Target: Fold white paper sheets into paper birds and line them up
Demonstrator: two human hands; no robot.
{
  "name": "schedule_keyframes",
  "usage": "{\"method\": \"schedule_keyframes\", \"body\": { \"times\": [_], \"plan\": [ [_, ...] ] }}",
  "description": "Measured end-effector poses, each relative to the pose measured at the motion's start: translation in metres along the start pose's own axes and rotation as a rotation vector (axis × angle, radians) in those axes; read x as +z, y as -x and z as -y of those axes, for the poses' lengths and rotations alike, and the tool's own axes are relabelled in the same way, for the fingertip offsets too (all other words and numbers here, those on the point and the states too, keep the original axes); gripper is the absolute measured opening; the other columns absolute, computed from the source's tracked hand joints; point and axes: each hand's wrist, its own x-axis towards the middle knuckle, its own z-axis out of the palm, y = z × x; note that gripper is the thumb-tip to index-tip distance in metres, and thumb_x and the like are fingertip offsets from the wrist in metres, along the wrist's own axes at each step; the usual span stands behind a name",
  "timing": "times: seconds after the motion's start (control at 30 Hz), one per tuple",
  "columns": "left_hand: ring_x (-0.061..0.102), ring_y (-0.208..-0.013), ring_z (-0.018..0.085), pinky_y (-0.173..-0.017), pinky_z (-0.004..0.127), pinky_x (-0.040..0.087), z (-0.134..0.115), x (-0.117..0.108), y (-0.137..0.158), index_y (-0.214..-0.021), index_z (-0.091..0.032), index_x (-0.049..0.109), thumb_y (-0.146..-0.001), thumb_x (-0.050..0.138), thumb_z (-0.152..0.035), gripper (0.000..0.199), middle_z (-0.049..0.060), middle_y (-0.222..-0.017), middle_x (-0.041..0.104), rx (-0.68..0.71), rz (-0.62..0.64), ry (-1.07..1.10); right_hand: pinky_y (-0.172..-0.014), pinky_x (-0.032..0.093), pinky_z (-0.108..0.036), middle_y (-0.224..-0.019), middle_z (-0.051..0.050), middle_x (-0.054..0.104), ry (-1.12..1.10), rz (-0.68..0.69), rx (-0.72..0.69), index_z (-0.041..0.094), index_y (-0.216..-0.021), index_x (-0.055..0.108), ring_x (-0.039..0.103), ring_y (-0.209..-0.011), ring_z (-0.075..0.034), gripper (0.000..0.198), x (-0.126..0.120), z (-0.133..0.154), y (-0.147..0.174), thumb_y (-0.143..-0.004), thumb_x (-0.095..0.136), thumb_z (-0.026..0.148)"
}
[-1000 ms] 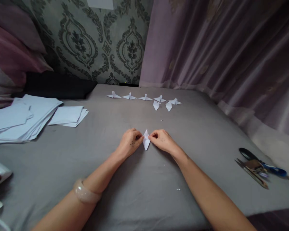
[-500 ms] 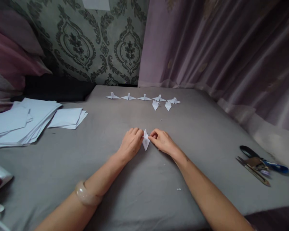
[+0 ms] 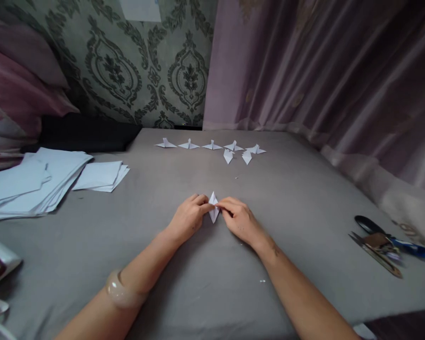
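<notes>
A small white folded paper diamond [image 3: 213,216] lies on the grey cloth between my hands, its points facing away from me and towards me. My left hand [image 3: 189,215] pinches its left side, the thumb reaching over the middle. From the other side my right hand [image 3: 239,217] grips the right edge with thumb and forefinger, its fingertips close to the left thumb. The fingers cover part of the paper's middle. Beyond the hands, several folded paper cranes [image 3: 212,145] stand in a row, with two smaller folded pieces [image 3: 228,156] just in front.
Stacked white sheets [image 3: 38,182] and a smaller pile of cut paper [image 3: 101,175] lie at the left. Scissors and small tools [image 3: 378,245] rest at the right. Paper scraps [image 3: 262,281] dot the grey cloth [image 3: 184,293]. A purple curtain [image 3: 269,71] hangs behind.
Both hands have shifted slightly: the left thumb now lies across the paper's middle, and the right fingertips have come in over its right edge. The paper remains in the same place.
</notes>
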Motion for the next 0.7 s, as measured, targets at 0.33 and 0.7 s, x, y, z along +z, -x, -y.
{"method": "schedule_keyframes", "body": {
  "times": [0.33, 0.7],
  "plan": [
    [0.056, -0.076, 0.014, -0.073, 0.028, 0.046, 0.001, -0.01, -0.004, -0.079, -0.017, 0.066, -0.072, 0.05, -0.009, 0.019, 0.004, -0.085, 0.059, -0.459, -0.19, 0.332, -0.085, 0.049, -0.031, -0.101, -0.008, 0.059, 0.303, 0.147, -0.023, 0.021, -0.102, 0.066, 0.053, -0.097, -0.019, 0.033, -0.004, 0.017, 0.007, -0.086, 0.042, 0.005],
    [0.055, -0.083, 0.019, -0.078, 0.034, 0.043, 0.001, -0.002, -0.012, -0.077, -0.018, 0.066, -0.078, 0.06, -0.017, 0.006, 0.005, -0.084, 0.06, -0.347, -0.099, 0.236, -0.075, 0.048, -0.026, -0.094, -0.006, 0.062, 0.064, -0.069, 0.212, 0.019, -0.105, 0.061, 0.059, -0.08, -0.014, 0.025, 0.005, 0.002, 0.0, -0.086, 0.046, 0.013]
  ]
}}
